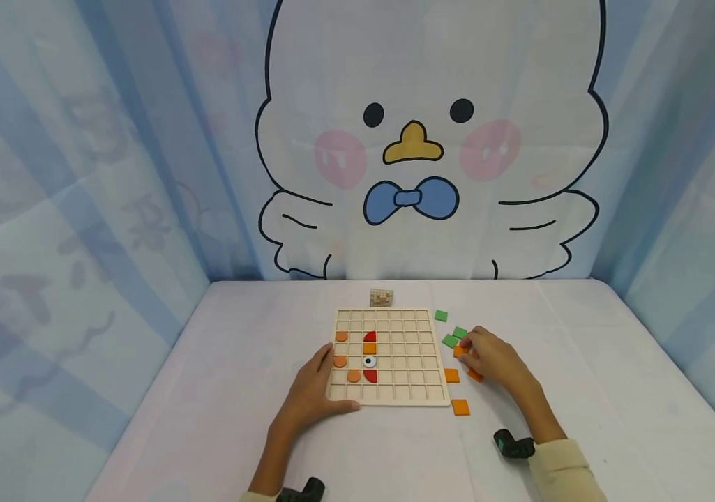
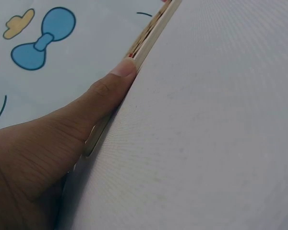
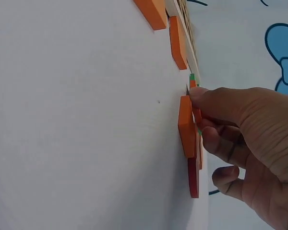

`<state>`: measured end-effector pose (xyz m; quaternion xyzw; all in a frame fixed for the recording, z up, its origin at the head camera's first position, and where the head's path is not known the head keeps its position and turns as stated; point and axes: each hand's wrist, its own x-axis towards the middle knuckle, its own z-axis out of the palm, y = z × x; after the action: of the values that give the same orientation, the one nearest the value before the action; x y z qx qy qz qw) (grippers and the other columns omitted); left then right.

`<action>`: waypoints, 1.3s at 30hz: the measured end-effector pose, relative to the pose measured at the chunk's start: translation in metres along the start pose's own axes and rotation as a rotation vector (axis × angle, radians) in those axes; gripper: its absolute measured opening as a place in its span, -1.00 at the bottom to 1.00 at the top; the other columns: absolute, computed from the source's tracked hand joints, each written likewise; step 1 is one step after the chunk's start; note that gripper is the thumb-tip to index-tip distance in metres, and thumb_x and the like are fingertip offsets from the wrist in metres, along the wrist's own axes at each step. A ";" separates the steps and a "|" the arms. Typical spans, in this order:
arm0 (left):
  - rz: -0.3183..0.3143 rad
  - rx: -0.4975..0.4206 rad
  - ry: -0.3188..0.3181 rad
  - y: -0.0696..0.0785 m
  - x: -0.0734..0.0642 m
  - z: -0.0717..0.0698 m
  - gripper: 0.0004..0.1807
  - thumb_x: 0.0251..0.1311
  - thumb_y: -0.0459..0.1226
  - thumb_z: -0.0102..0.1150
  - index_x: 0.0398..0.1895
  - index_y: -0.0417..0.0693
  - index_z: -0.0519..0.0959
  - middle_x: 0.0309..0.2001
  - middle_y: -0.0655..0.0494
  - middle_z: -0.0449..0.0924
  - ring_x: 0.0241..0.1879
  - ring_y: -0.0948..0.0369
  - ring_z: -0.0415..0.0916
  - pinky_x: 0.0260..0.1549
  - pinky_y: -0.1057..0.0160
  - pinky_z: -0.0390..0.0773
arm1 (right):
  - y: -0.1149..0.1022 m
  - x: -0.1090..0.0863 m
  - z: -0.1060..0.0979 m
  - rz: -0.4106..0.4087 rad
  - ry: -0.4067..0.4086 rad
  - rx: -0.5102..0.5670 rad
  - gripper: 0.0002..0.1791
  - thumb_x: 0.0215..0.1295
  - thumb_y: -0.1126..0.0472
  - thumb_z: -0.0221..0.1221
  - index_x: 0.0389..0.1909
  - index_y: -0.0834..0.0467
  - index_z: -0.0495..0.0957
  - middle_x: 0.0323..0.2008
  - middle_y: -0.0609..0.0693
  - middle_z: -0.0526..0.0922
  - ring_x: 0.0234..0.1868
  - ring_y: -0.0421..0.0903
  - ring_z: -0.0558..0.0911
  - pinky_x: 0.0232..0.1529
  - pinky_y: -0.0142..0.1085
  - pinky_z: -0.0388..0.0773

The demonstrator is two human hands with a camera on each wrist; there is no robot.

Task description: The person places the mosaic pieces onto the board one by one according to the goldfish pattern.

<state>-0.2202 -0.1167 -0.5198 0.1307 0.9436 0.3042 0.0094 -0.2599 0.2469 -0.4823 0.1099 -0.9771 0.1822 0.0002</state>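
A pale wooden grid board (image 1: pixel 410 355) lies on the table. My left hand (image 1: pixel 310 390) rests at its near-left corner, fingers along the left edge and thumb stretched along the front edge. In the left wrist view the thumb (image 2: pixel 105 91) presses the board's edge. Right of the board, my right hand (image 1: pixel 495 357) pinches an orange square tile (image 1: pixel 460 351) between thumb and fingers. Another orange tile (image 1: pixel 475 375) lies under that hand. The right wrist view shows an orange tile (image 3: pixel 186 127) and a red piece (image 3: pixel 194 178) close to the fingertips.
On the board sit orange discs (image 1: pixel 354 376), red quarter pieces (image 1: pixel 370 376), an orange square (image 1: pixel 370 348) and an eye disc (image 1: pixel 369 361). Green tiles (image 1: pixel 450 340) and orange tiles (image 1: pixel 460 407) lie along its right side. A small patterned card (image 1: pixel 381 298) is behind the board.
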 end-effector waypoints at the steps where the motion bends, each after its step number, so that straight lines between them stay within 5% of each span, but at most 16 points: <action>1: 0.000 0.003 -0.002 0.000 0.000 0.000 0.39 -0.29 0.40 0.39 0.54 -0.16 0.02 0.55 -0.03 -0.03 0.47 -0.04 0.08 0.38 -0.09 0.25 | 0.000 0.000 -0.001 -0.003 0.000 0.006 -0.72 0.23 0.14 0.33 -0.16 0.24 0.60 -0.25 0.03 0.51 -0.39 -0.15 0.44 -0.39 -0.35 0.47; 10: -0.012 -0.013 -0.007 0.000 0.000 0.000 0.38 -0.28 0.37 0.41 0.54 -0.15 0.01 0.55 -0.03 -0.04 0.48 -0.05 0.07 0.39 -0.11 0.23 | -0.008 0.003 -0.003 -0.115 0.022 0.049 -0.77 0.27 0.14 0.29 -0.17 0.20 0.60 -0.21 -0.01 0.51 -0.38 -0.19 0.41 -0.43 -0.42 0.40; 30: 0.003 -0.013 -0.008 0.001 0.001 -0.001 0.39 -0.27 0.38 0.40 0.54 -0.16 0.01 0.55 -0.06 -0.05 0.48 -0.07 0.06 0.38 -0.12 0.23 | -0.062 0.036 0.022 -0.302 0.007 0.096 -0.74 0.25 0.13 0.31 -0.14 0.20 0.61 -0.15 -0.03 0.55 -0.38 -0.25 0.40 -0.32 -0.42 0.48; 39: 0.002 0.003 -0.007 -0.002 0.000 0.000 0.37 -0.27 0.38 0.40 0.54 -0.15 0.02 0.55 -0.04 -0.03 0.47 -0.07 0.08 0.38 -0.11 0.25 | -0.087 0.047 0.033 -0.304 -0.018 0.092 -0.74 0.24 0.14 0.32 -0.14 0.22 0.63 -0.13 0.01 0.57 -0.33 -0.20 0.45 -0.20 -0.29 0.55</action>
<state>-0.2211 -0.1180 -0.5211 0.1329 0.9439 0.3022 0.0120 -0.2855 0.1464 -0.4798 0.2582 -0.9398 0.2236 0.0142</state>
